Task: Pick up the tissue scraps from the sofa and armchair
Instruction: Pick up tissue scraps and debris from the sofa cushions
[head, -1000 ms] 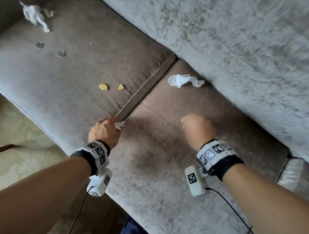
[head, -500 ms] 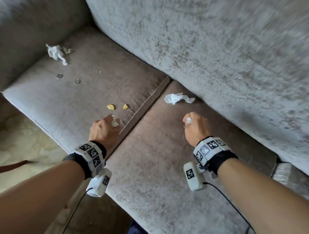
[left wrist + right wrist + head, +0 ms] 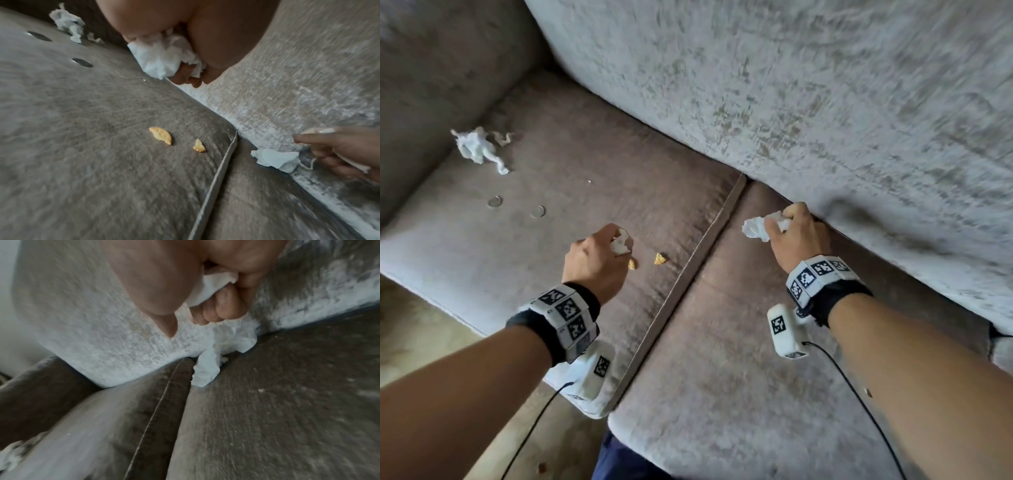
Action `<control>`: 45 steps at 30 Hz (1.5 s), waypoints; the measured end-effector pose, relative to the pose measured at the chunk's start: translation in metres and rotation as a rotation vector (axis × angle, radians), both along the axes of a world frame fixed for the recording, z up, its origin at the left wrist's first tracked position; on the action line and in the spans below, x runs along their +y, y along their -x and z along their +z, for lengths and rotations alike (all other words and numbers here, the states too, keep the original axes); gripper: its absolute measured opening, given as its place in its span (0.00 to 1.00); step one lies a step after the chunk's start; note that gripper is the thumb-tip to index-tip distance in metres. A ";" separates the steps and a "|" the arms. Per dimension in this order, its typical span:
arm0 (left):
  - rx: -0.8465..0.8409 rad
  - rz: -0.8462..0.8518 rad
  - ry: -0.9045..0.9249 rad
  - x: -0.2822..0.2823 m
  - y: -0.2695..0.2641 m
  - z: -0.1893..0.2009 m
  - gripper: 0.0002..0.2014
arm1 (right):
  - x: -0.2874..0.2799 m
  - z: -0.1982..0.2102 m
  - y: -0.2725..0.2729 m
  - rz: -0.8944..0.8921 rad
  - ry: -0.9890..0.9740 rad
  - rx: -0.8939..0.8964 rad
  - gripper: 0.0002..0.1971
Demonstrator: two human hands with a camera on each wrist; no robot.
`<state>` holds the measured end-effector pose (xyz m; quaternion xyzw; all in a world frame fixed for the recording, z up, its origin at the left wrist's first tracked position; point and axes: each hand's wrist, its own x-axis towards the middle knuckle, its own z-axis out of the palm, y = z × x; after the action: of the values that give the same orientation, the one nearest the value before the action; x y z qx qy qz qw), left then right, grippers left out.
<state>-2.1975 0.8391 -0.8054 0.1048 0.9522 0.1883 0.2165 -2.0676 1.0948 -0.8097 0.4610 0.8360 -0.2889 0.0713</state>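
Note:
My left hand [image 3: 599,255] hovers over the left sofa cushion [image 3: 592,192] and grips a white tissue wad [image 3: 162,60] in its curled fingers. My right hand [image 3: 792,236] is at the crease under the backrest, with a small tissue scrap [image 3: 207,287] held in its fist. Its fingertips are at a crumpled tissue [image 3: 224,353] lying in that crease; I cannot tell whether they pinch it. That tissue [image 3: 275,158] also shows in the left wrist view. Another crumpled tissue [image 3: 479,149] lies at the far left of the left cushion.
Two cracker pieces [image 3: 660,258] [image 3: 160,135] lie on the left cushion just ahead of my left hand. Two coins [image 3: 494,201] [image 3: 537,211] lie further left. A piped seam [image 3: 688,270] divides the cushions. The grey backrest [image 3: 791,102] rises behind; floor lies lower left.
My right hand has moved forward to the tissue at the backrest crease. My left hand has moved from the seam onto the left cushion by the crackers, still gripping its tissue.

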 end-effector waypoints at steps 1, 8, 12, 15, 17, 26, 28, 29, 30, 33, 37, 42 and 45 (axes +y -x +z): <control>0.002 -0.022 0.009 -0.002 0.010 -0.002 0.06 | 0.000 -0.006 0.005 -0.021 -0.002 -0.023 0.14; -0.008 -0.084 0.027 -0.013 0.045 -0.024 0.11 | -0.010 -0.049 0.022 -0.089 0.017 -0.208 0.22; -0.092 -0.123 0.053 -0.020 0.038 -0.046 0.16 | -0.024 -0.060 0.023 -0.117 -0.038 -0.123 0.15; -0.131 -0.157 0.078 -0.024 0.029 -0.050 0.20 | -0.034 -0.062 0.029 -0.053 -0.074 -0.124 0.15; -0.119 -0.193 0.072 -0.027 0.026 -0.049 0.20 | -0.043 -0.057 0.034 -0.012 -0.072 -0.129 0.19; -0.097 -0.379 0.135 -0.027 0.028 -0.051 0.17 | -0.069 -0.014 0.046 0.051 0.018 -0.030 0.17; -0.098 -0.380 0.164 -0.027 0.029 -0.056 0.18 | -0.073 -0.013 0.044 0.090 0.039 -0.018 0.16; -0.101 -0.382 0.173 -0.026 0.029 -0.059 0.18 | -0.074 -0.013 0.044 0.106 0.041 -0.006 0.16; -0.108 -0.382 0.180 -0.026 0.028 -0.061 0.18 | -0.076 -0.014 0.043 0.120 0.037 0.009 0.15; -0.130 -0.379 0.175 -0.028 0.027 -0.066 0.16 | -0.081 -0.015 0.041 0.146 0.017 0.054 0.16; -0.126 -0.373 0.147 -0.034 0.029 -0.058 0.10 | -0.089 -0.008 0.043 0.167 -0.017 0.042 0.22; -0.165 -0.263 0.071 -0.038 0.047 -0.027 0.05 | -0.100 0.011 0.058 0.179 0.046 0.014 0.07; -0.192 -0.252 0.015 -0.045 0.060 -0.010 0.08 | -0.112 0.019 0.069 0.111 0.103 0.035 0.11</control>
<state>-2.2570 0.7943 -0.8155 0.2034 0.9078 0.1615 0.3292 -2.1370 0.9829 -0.7907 0.4045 0.8454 -0.3351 0.0964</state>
